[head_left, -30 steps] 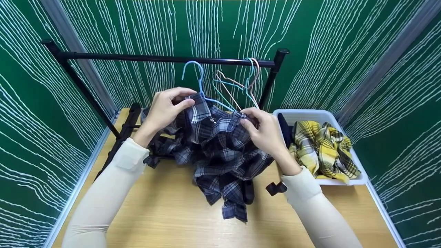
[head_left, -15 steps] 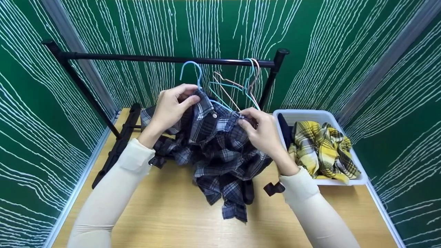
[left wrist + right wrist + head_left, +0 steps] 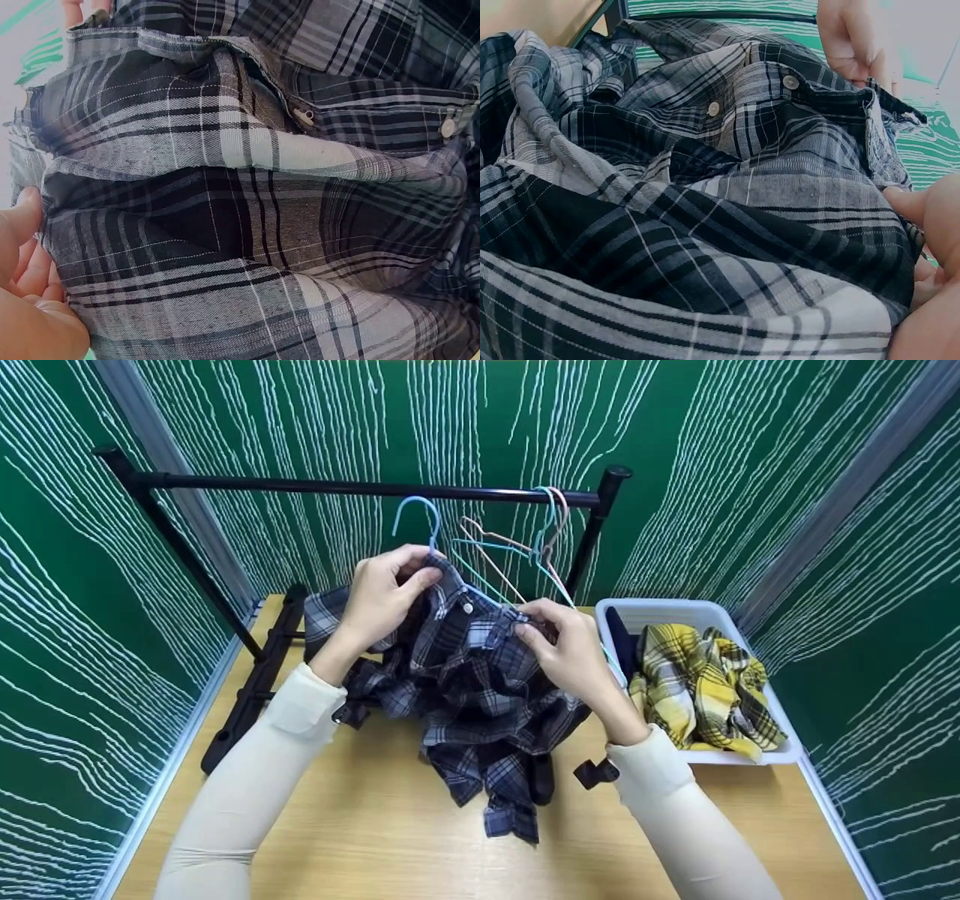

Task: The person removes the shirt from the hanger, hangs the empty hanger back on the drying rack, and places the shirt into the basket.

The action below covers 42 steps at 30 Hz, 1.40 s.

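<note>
A dark grey and black plaid shirt (image 3: 487, 690) hangs bunched between both hands, with its lower part near the table. A blue hanger (image 3: 418, 502) sits inside it; the hook sticks up out of the collar, in front of the rack's bar and not visibly on it. My left hand (image 3: 386, 592) pinches the collar edge just below the hook. On the other side of the neck, my right hand (image 3: 566, 649) pinches the cloth between thumb and fingers. Pale buttons (image 3: 789, 82) show along the front in the right wrist view. The hanger's arms are mostly hidden by cloth.
A black rack bar (image 3: 322, 486) runs across the back. At its right end hang a green hanger (image 3: 538, 547) and a pink hanger (image 3: 561, 521). To the right, a white basket (image 3: 675, 606) holds a yellow plaid garment (image 3: 705, 690) and something dark. Wood tabletop (image 3: 375, 825) lies below.
My left hand has shifted slightly right, drawing the collar close to the hanger's hook, and more of the hanger is covered. The right hand stays nearly in place, holding the cloth.
</note>
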Each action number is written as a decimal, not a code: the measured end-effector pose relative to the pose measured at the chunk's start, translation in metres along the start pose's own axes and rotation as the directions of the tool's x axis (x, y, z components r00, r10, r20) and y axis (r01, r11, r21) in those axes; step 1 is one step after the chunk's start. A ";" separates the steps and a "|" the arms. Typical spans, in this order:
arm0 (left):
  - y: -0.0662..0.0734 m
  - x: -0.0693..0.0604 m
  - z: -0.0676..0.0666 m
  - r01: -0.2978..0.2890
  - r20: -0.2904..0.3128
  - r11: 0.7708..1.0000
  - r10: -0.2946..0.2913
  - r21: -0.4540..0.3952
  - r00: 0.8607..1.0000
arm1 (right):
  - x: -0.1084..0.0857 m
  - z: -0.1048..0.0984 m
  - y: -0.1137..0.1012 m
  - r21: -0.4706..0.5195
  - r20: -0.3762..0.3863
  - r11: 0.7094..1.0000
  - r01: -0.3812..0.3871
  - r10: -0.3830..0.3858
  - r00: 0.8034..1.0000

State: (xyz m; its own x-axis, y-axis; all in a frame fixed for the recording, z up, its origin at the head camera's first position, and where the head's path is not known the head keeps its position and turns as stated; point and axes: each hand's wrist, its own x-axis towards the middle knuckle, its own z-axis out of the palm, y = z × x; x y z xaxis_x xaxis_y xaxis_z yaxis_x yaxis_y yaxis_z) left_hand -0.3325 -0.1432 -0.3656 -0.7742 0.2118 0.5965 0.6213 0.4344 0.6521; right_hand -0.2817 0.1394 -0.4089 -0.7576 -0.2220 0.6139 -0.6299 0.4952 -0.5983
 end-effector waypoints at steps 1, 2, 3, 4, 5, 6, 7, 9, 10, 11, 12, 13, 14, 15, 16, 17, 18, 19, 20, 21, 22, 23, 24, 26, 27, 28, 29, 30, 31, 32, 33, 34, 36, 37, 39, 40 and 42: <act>0.000 -0.001 0.001 0.000 0.001 1.000 0.000 0.005 1.000 | -0.001 0.000 0.000 0.000 0.004 1.000 -0.001 0.001 1.000; -0.001 -0.001 0.001 -0.001 0.001 1.000 0.001 0.011 1.000 | -0.001 0.000 0.001 0.001 0.008 1.000 -0.001 0.001 1.000; -0.001 -0.001 0.001 -0.005 0.002 1.000 0.005 0.015 1.000 | -0.002 -0.001 0.001 0.001 0.011 1.000 -0.001 0.001 1.000; -0.002 -0.001 0.001 -0.006 0.002 1.000 0.006 0.018 1.000 | -0.003 -0.001 0.001 0.002 0.014 1.000 0.000 0.000 1.000; -0.002 -0.002 0.002 -0.007 0.002 1.000 0.007 0.020 1.000 | -0.003 -0.002 0.001 0.002 0.015 1.000 0.002 -0.002 1.000; -0.003 -0.002 0.001 -0.006 -0.001 1.000 0.006 0.023 1.000 | -0.003 -0.003 0.002 0.002 0.014 1.000 0.004 -0.004 1.000; -0.003 -0.002 0.001 -0.004 -0.006 1.000 0.004 0.027 1.000 | -0.004 -0.004 0.002 -0.004 0.012 1.000 0.005 -0.005 1.000; -0.005 -0.002 0.000 0.001 -0.018 1.000 -0.001 0.031 1.000 | -0.005 -0.006 0.003 -0.019 0.007 1.000 0.006 -0.006 1.000; -0.005 -0.002 0.000 0.005 -0.025 0.999 -0.004 0.032 1.000 | -0.006 -0.007 0.004 -0.028 0.005 1.000 0.006 -0.006 1.000; -0.006 -0.002 -0.001 0.008 -0.031 0.999 -0.007 0.033 1.000 | -0.006 -0.008 0.005 -0.036 0.005 0.999 0.004 -0.004 1.000; -0.007 -0.002 -0.002 0.011 -0.034 0.999 -0.010 0.032 0.999 | -0.007 -0.009 0.006 -0.044 0.006 0.999 0.003 -0.003 1.000; -0.008 -0.003 -0.002 0.012 -0.035 0.999 -0.011 0.032 0.999 | -0.008 -0.010 0.007 -0.051 0.008 0.999 0.002 -0.001 1.000; -0.009 -0.003 -0.003 0.013 -0.035 0.999 -0.012 0.031 0.999 | -0.009 -0.011 0.008 -0.053 0.011 0.999 0.000 0.000 1.000; -0.009 -0.003 -0.003 0.016 -0.033 0.999 -0.015 0.028 0.999 | -0.009 -0.012 0.009 -0.056 0.013 0.998 -0.001 0.002 1.000; -0.010 -0.003 -0.004 0.016 -0.032 1.000 -0.015 0.026 0.999 | -0.010 -0.013 0.009 -0.056 0.020 0.998 -0.006 0.007 1.000; -0.011 -0.003 -0.004 0.017 -0.031 0.999 -0.016 0.027 0.999 | -0.010 -0.015 0.010 -0.057 0.026 0.998 -0.009 0.010 1.000; -0.011 -0.004 -0.004 0.018 -0.032 1.000 -0.017 0.025 0.999 | -0.011 -0.016 0.010 -0.058 0.030 0.998 -0.012 0.014 0.999; -0.012 -0.004 -0.005 0.018 -0.033 1.000 -0.018 0.025 0.999 | -0.012 -0.018 0.010 -0.060 0.033 0.998 -0.014 0.016 0.999; -0.012 -0.004 -0.005 0.020 -0.036 1.000 -0.019 0.024 0.999 | -0.012 -0.019 0.011 -0.062 0.034 0.998 -0.018 0.020 0.999; -0.013 -0.004 -0.006 0.021 -0.039 1.000 -0.020 0.022 0.999 | -0.013 -0.021 0.011 -0.065 0.035 0.998 -0.021 0.024 0.999; -0.013 -0.004 -0.006 0.021 -0.043 1.000 -0.020 0.023 0.999 | -0.013 -0.022 0.012 -0.066 0.035 0.998 -0.024 0.027 0.999; -0.014 -0.004 -0.007 0.023 -0.047 0.999 -0.021 0.024 0.999 | -0.014 -0.023 0.012 -0.065 0.031 0.998 -0.024 0.026 0.999; -0.015 -0.004 -0.007 0.023 -0.049 0.999 -0.022 0.023 0.999 | -0.015 -0.024 0.014 -0.066 0.027 0.998 -0.023 0.025 0.999; -0.015 -0.004 -0.008 0.026 -0.059 0.999 -0.024 0.021 0.998 | -0.016 -0.027 0.016 -0.063 0.020 0.998 -0.022 0.024 1.000; -0.016 -0.004 -0.009 0.026 -0.065 0.999 -0.024 0.023 0.998 | -0.017 -0.028 0.017 -0.065 0.015 0.998 -0.020 0.021 1.000; -0.016 -0.004 -0.010 0.027 -0.070 0.999 -0.025 0.024 0.997 | -0.018 -0.029 0.019 -0.067 0.010 0.998 -0.018 0.019 1.000; -0.015 -0.004 -0.010 0.029 -0.075 0.999 -0.027 0.023 0.997 | -0.019 -0.030 0.020 -0.070 0.004 0.997 -0.016 0.016 1.000; -0.015 -0.005 -0.011 0.030 -0.078 0.999 -0.028 0.021 0.997 | -0.020 -0.032 0.021 -0.073 0.001 0.997 -0.013 0.013 1.000; -0.015 -0.005 -0.011 0.031 -0.082 0.999 -0.029 0.019 0.996 | -0.021 -0.033 0.022 -0.075 -0.005 0.997 -0.012 0.012 1.000; -0.015 -0.005 -0.012 0.031 -0.085 0.999 -0.029 0.019 0.996 | -0.022 -0.034 0.023 -0.081 -0.011 0.997 -0.011 0.010 1.000; -0.015 -0.006 -0.012 0.031 -0.086 0.999 -0.029 0.020 0.996 | -0.023 -0.035 0.024 -0.088 -0.018 0.996 -0.011 0.010 1.000; -0.015 -0.006 -0.012 0.031 -0.089 0.999 -0.029 0.016 0.996 | -0.024 -0.036 0.026 -0.091 -0.022 0.996 -0.013 0.011 1.000; -0.014 -0.007 -0.012 0.029 -0.095 1.000 -0.027 0.012 0.995 | -0.027 -0.038 0.028 -0.094 -0.030 0.995 -0.019 0.016 0.999; -0.014 -0.007 -0.012 0.028 -0.099 1.000 -0.027 0.011 0.995 | -0.029 -0.038 0.029 -0.094 -0.035 0.995 -0.026 0.022 0.999; -0.015 -0.007 -0.012 0.028 -0.105 1.000 -0.027 0.007 0.994 | -0.032 -0.039 0.032 -0.094 -0.044 0.995 -0.033 0.029 0.999; -0.014 -0.008 -0.012 0.028 -0.107 1.000 -0.027 0.005 0.994 | -0.033 -0.039 0.032 -0.092 -0.047 0.995 -0.037 0.033 0.998; -0.014 -0.008 -0.011 0.028 -0.109 1.000 -0.027 0.004 0.994 | -0.035 -0.040 0.034 -0.090 -0.056 0.995 -0.040 0.035 0.998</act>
State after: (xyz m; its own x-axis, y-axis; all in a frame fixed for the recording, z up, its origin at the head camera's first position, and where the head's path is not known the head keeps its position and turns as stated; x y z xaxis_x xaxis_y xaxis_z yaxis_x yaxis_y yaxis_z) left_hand -0.3341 -0.1607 -0.3742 -0.7731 0.1033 0.6258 0.5988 0.4440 0.6665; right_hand -0.2693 0.1973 -0.4302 -0.7684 -0.1570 0.6204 -0.5812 0.5772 -0.5737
